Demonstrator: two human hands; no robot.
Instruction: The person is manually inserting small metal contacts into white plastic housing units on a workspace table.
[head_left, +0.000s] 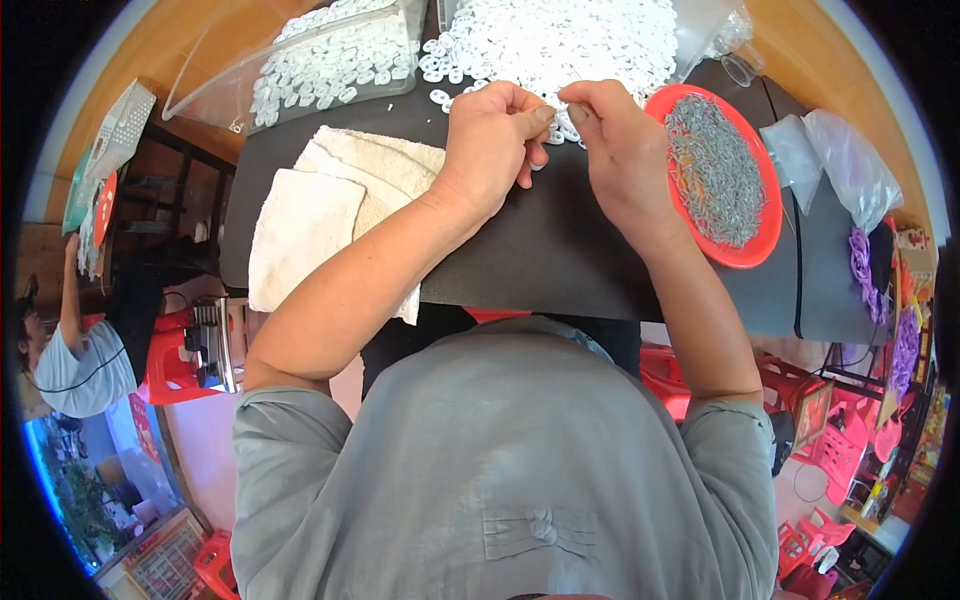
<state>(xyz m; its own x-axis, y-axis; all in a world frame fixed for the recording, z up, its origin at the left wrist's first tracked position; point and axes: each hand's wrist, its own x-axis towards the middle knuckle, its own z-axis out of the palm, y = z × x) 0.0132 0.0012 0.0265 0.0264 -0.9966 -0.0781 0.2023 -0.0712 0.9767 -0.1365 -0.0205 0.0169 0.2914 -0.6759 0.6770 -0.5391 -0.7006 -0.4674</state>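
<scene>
My left hand (488, 140) is closed in a pinch just in front of a big heap of small white oval plastic pieces with holes (560, 45). A bit of one white plastic piece (538, 167) shows below its curled fingers. Close beside it, my right hand (625, 155) is also closed, thumb and forefinger together near the left fingertips. Whatever lies between those right fingers is too small to make out. By my right wrist stands a red oval plate (770, 215) full of small thin silvery metal pieces (715, 170).
A folded cream cloth (300, 225) lies on the dark table (560, 255) by my left forearm. Behind it, a clear tub (410, 40) holds more white pieces. Clear plastic bags (850, 165) and purple ribbon (862, 270) are at the right. Another person (90, 365) sits far left.
</scene>
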